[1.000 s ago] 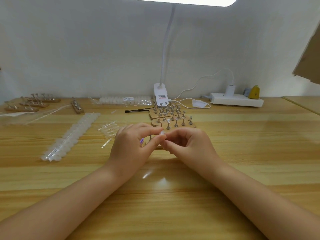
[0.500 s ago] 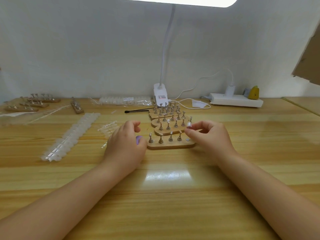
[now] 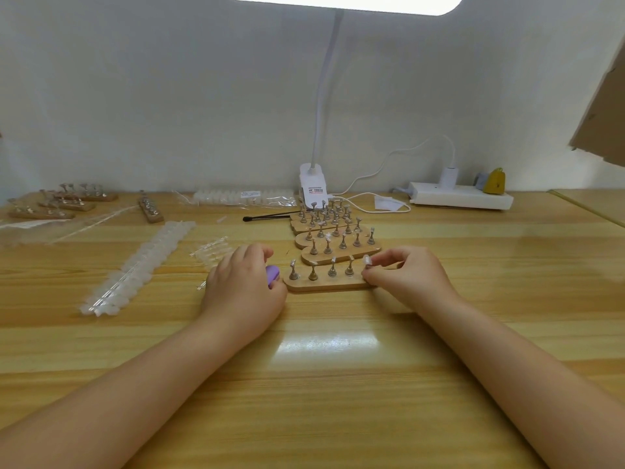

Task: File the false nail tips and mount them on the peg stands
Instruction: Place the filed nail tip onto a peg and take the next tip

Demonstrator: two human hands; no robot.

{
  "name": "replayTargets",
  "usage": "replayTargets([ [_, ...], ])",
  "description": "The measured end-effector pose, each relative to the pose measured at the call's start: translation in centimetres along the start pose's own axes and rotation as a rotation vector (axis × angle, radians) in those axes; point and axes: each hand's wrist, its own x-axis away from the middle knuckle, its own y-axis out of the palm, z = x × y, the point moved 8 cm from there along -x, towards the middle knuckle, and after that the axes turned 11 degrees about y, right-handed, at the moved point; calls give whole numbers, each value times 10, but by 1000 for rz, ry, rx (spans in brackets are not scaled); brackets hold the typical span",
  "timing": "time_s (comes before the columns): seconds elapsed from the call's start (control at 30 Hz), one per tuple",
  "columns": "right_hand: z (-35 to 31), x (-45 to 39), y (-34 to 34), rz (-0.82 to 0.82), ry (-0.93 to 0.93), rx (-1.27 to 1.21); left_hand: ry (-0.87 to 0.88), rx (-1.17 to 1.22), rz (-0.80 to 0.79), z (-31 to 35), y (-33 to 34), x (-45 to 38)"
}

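Two hands work at the nearest peg stand (image 3: pixel 326 285). Your right hand (image 3: pixel 407 275) sits at the stand's right end, its thumb and forefinger pinched together on a pale nail tip (image 3: pixel 367 260) at the top of the rightmost peg; whether the tip is already seated on the peg cannot be told. Your left hand (image 3: pixel 243 286) rests on the surface (image 3: pixel 338 384) just left of the stand, fingers curled around a small purple file (image 3: pixel 272 275), of which only one end shows.

The nearest peg stand is a wooden strip with a single row of metal pegs; the four pegs left of your right hand stand bare. Directly behind it, touching or nearly so, several more peg stands (image 3: pixel 333 231) are packed in rows reaching back to the clamp base of the white lamp (image 3: pixel 313 187). A black-handled tool (image 3: pixel 267 217) lies beside them on the left.

Left of your left hand lie a short clear strip of nail tips (image 3: pixel 211 250) and a long double row of nail tips (image 3: pixel 138 269) running diagonally. At the far left stand further peg stands (image 3: pixel 67 201). A bagged set of tips (image 3: pixel 243 197) lies along the wall, and a white power strip (image 3: pixel 460 197) sits at the back right.
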Motion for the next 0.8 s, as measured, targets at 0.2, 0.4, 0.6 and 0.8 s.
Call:
replayTargets([
  [0.2,-13,9,-3,127,-141,166,21,40,49,3,-6,-2],
  [0.4,-32,26,-11,262,-322,153,-136,-290,-135,-36,-23,-15],
  [0.6,-37,32,-6,252,-370,174,-64,-468,-293,-38,-14,-18],
  [0.8,-40,34,-5,270,-399,174,-18,-407,-111,-35,-21,-18],
])
